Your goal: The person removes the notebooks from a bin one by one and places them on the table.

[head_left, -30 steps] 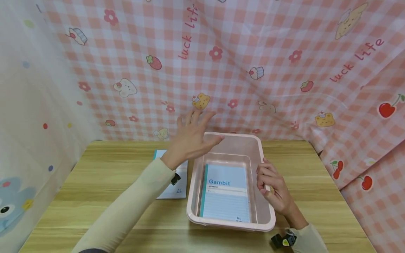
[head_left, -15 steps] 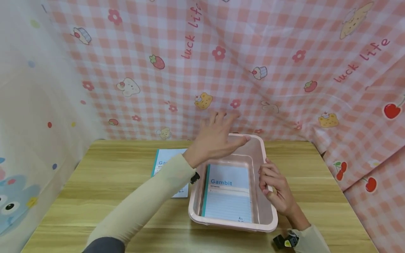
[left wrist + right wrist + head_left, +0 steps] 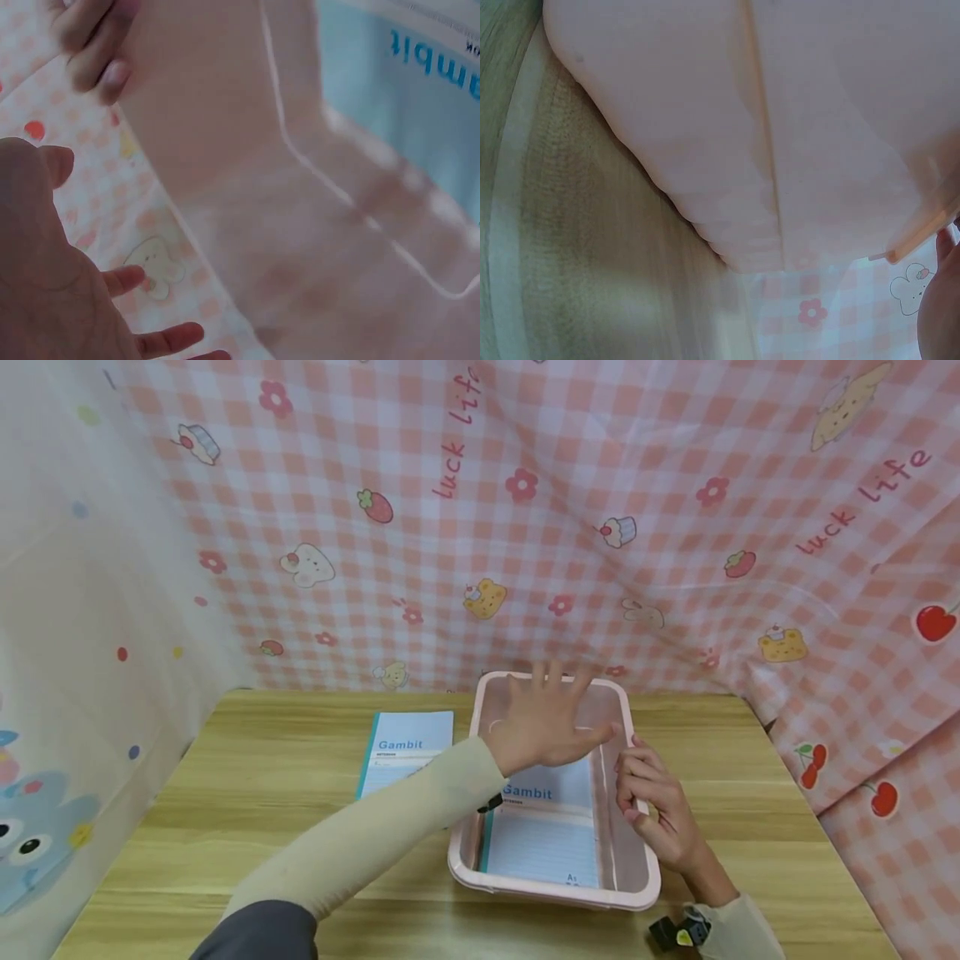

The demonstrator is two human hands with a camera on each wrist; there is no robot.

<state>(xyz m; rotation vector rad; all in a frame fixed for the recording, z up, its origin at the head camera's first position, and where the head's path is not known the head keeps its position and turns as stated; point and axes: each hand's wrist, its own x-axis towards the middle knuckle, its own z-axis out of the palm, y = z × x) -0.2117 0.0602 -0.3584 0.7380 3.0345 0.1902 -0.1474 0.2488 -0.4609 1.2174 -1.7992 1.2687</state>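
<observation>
One splayed left hand (image 3: 547, 720) over pink bin (image 3: 555, 895), right hand (image 3: 658, 808) gripping its rim (image 3: 648, 877), "Gambit" notebook (image 3: 543, 843) inside, second "Gambit" notebook (image 3: 411, 731) beside

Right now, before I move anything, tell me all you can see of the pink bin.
The pink bin is pale, rectangular and open-topped, with rounded corners, a protruding rim and smooth walls that look like plastic. It stands upright on the wood-grain table, with a Gambit notebook lying cover up inside. The right hand grips its right rim. The left hand is spread over its far part; I see no contact there. The right wrist view shows a straight line along its outer wall.
</observation>
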